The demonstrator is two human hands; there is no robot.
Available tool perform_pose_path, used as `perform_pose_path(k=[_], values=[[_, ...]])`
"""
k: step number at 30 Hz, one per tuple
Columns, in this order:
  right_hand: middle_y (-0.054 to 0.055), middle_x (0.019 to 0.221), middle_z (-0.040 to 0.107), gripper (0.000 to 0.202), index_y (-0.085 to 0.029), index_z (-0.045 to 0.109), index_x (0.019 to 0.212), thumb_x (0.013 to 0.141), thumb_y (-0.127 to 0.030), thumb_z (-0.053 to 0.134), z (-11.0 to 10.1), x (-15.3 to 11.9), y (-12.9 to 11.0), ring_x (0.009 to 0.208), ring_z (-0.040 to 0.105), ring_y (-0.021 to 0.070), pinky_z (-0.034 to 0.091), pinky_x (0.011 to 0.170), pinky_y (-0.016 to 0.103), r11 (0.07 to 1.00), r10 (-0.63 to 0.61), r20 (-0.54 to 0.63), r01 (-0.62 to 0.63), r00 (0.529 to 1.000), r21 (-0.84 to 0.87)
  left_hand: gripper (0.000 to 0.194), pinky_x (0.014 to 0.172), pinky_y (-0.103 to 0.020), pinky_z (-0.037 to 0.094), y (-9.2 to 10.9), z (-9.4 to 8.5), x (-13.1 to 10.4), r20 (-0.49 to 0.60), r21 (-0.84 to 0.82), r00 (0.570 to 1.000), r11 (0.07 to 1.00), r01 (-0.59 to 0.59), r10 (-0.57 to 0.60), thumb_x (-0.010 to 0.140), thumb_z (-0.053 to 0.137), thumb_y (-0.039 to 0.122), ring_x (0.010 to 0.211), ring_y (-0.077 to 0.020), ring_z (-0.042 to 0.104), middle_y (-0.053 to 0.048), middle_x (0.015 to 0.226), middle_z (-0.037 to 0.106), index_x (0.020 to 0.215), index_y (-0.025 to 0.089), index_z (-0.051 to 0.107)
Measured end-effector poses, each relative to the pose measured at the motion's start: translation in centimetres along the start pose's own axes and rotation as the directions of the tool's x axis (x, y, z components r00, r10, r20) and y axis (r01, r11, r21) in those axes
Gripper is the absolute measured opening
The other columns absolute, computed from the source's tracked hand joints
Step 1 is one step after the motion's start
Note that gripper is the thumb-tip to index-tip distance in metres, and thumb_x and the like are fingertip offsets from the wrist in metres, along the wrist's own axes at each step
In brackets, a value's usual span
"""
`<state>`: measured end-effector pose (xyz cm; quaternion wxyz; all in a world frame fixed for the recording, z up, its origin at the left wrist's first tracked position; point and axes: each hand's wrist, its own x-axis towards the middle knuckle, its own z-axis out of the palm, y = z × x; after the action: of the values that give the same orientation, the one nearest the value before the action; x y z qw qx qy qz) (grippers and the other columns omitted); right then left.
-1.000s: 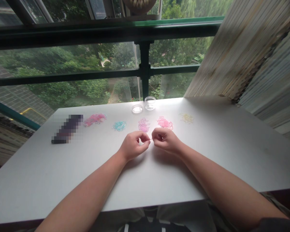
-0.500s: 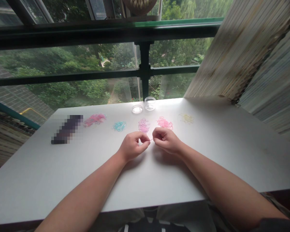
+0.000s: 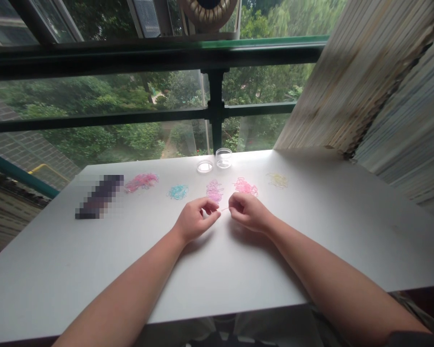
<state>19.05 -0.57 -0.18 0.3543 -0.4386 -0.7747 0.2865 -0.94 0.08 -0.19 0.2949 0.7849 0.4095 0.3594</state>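
Observation:
My right hand (image 3: 249, 211) pinches a thin pink rubber band (image 3: 224, 209) between thumb and forefinger, and its free end points left. Just left of it, my left hand (image 3: 198, 220) has thumb and forefinger slightly apart, with nothing visible between them. Beyond my hands lie loose piles of small rubber bands: a lilac pile (image 3: 214, 191), a pink pile (image 3: 245, 186) behind my right hand, a turquoise pile (image 3: 178, 192) to the left and a pale yellow pile (image 3: 278, 180) to the right.
A mixed, mostly pink pile (image 3: 142, 182) lies farther left, beside a dark pixelated object (image 3: 100, 196). Near the window edge of the white table (image 3: 210, 279) stand a clear round container (image 3: 223, 158) and a clear lid (image 3: 205, 166). A curtain (image 3: 318, 86) hangs at the right.
My left fingertips have parted and drawn a little left, off the rubber band. My right hand keeps its pinch, and more of the band shows. The camera view has tilted slightly.

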Motion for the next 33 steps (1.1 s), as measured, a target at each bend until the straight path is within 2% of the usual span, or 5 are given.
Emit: perform_pose_path(k=[8, 17, 24, 29, 33], values=[[-0.004, 0.057, 0.048, 0.007, -0.018, 0.049, 0.069, 0.071, -0.012, 0.052, 0.7, 0.0, -0.4, 0.052, 0.04, 0.0078, 0.033, 0.049, 0.019, 0.996, -0.045, -0.008, 0.045, 0.999, 0.078, 0.011, 0.054, -0.022, 0.042, 0.6, 0.7, -0.1, -0.015, 0.005, 0.999, 0.999, -0.048, 0.048, 0.076, 0.063, 0.028, 0.062, -0.0112, 0.057, -0.002, 0.072, 0.068, 0.077, 0.018, 0.065], [-0.004, 0.058, 0.049, 0.007, -0.017, 0.05, 0.068, 0.071, -0.011, 0.052, 0.8, -0.1, -0.6, 0.052, 0.042, 0.0071, 0.033, 0.049, 0.018, 0.994, -0.07, 0.013, 0.069, 0.997, 0.084, 0.006, 0.055, -0.021, 0.04, 0.5, 0.7, 0.0, 0.0, -0.004, 1.0, 1.0, -0.026, 0.026, 0.074, 0.062, 0.023, 0.062, -0.0108, 0.055, -0.001, 0.07, 0.065, 0.074, 0.017, 0.063], [-0.005, 0.058, 0.046, 0.011, -0.017, 0.049, 0.069, 0.067, -0.007, 0.048, 1.0, 0.0, -0.9, 0.052, 0.038, 0.0068, 0.031, 0.049, 0.018, 0.989, -0.142, 0.008, 0.141, 0.99, 0.038, 0.006, 0.054, -0.02, 0.037, 0.0, 1.0, 0.1, 0.08, -0.206, 0.992, 0.972, 0.111, -0.096, 0.074, 0.06, 0.022, 0.059, -0.0082, 0.048, 0.001, 0.069, 0.058, 0.074, 0.016, 0.057], [-0.005, 0.056, 0.04, 0.011, -0.018, 0.046, 0.064, 0.064, -0.007, 0.048, 1.4, 0.1, -1.0, 0.052, 0.034, 0.0072, 0.029, 0.049, 0.018, 0.983, -0.182, -0.004, 0.182, 0.983, -0.019, 0.008, 0.056, -0.02, 0.038, -0.5, 0.9, 0.1, 0.131, -0.3, 0.986, 0.944, 0.14, -0.104, 0.076, 0.059, 0.022, 0.061, -0.0088, 0.047, 0.001, 0.07, 0.054, 0.075, 0.015, 0.054], [-0.005, 0.056, 0.044, 0.008, -0.018, 0.047, 0.066, 0.066, -0.01, 0.048, 1.6, -0.1, -1.1, 0.05, 0.035, 0.0069, 0.029, 0.048, 0.018, 0.984, -0.168, -0.027, 0.166, 0.985, -0.062, 0.01, 0.055, -0.021, 0.037, -0.5, 0.6, 0.0, 0.176, -0.309, 0.979, 0.939, 0.152, -0.1, 0.077, 0.058, 0.024, 0.06, -0.0087, 0.046, 0.0, 0.072, 0.054, 0.077, 0.015, 0.053]])
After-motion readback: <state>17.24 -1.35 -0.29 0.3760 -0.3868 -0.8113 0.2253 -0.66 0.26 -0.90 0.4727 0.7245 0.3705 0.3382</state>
